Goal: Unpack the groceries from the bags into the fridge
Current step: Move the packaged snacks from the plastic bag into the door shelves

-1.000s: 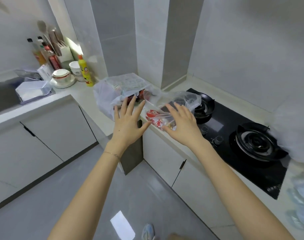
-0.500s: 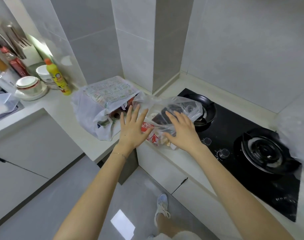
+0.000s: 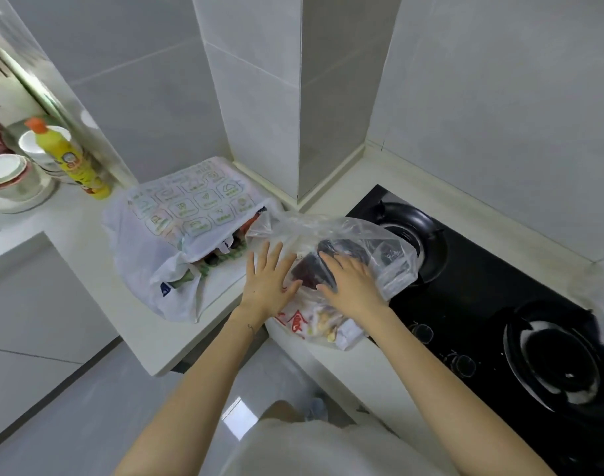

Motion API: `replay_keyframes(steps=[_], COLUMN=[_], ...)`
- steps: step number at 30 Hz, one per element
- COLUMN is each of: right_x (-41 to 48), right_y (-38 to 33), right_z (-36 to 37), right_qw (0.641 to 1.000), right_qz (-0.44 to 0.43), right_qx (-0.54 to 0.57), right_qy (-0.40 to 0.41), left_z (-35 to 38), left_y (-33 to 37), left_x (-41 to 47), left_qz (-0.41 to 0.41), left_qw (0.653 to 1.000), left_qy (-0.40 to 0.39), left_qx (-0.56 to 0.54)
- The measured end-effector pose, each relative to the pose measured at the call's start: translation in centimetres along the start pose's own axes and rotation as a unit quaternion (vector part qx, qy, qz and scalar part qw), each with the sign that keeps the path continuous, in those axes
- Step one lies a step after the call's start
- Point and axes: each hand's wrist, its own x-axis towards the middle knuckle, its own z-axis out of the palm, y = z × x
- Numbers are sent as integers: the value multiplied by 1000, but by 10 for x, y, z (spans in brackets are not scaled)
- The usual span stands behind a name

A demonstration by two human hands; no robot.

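Note:
Two plastic grocery bags lie on the white counter [image 3: 87,242] in the corner. A white printed bag [image 3: 176,228] sits on the left with packets showing at its mouth. To its right lies a clear bag [image 3: 369,242] holding dark and red-printed packets, partly over the hob. My left hand [image 3: 268,283] has straight spread fingers and rests on the clear bag's left side. On top of that bag lies my right hand [image 3: 350,286], its fingers extended over a dark packet. No fridge is in view.
A black gas hob [image 3: 492,304] with two burners fills the counter at right. At the far left stand a yellow bottle [image 3: 72,159], stacked white bowls [image 3: 8,176] and red jars. A tiled pillar stands behind the bags; grey floor lies below.
I have stepped closer to the counter. Both hands have moved forward from the air onto the clear bag, the right one now on top of it.

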Motion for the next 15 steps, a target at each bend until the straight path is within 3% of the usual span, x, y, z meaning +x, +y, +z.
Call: replay_keyframes(steps=[15], right_x=[37], right_y=[-17], right_z=[38], right_qw=[990], right_qz=[75], right_qx=[62], right_qy=[-107], left_z=[16], left_y=[-45], left_x=[16], left_qz=[83], left_qw=[984], left_qy=[-153], left_qx=[-33])
